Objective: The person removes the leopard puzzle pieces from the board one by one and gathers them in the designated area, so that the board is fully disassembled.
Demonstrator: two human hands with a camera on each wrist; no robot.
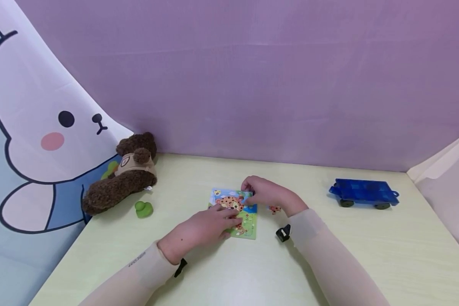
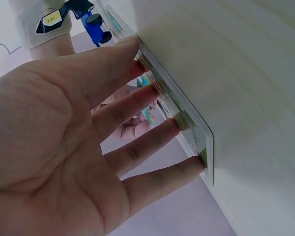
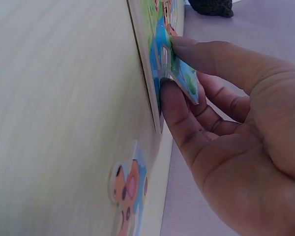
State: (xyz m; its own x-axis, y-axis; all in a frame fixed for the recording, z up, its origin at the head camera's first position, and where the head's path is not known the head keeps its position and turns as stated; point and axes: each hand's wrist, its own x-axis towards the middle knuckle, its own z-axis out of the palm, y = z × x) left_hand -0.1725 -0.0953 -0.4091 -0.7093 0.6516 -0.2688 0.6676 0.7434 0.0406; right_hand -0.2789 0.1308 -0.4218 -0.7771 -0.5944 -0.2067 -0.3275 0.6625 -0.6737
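A jigsaw puzzle board (image 1: 251,229) with a spotted cartoon animal, blue sky and green ground lies flat on the table. My left hand (image 1: 210,224) rests over its lower left part, fingers extended; in the left wrist view the fingertips touch the board's surface and the thumb is at its edge. At the board's upper right is my right hand (image 1: 269,194), pinching a blue-green puzzle piece (image 3: 188,82) between thumb and fingers. That piece is tilted up from the board in the right wrist view. Just right of the board lies a loose orange spotted puzzle piece (image 1: 274,209).
A brown plush bear (image 1: 134,170) leans at the table's back left, with a small green toy (image 1: 143,209) in front of it. On the right stands a blue toy wagon (image 1: 365,192) with black wheels. A purple curtain (image 1: 252,85) hangs behind the table.
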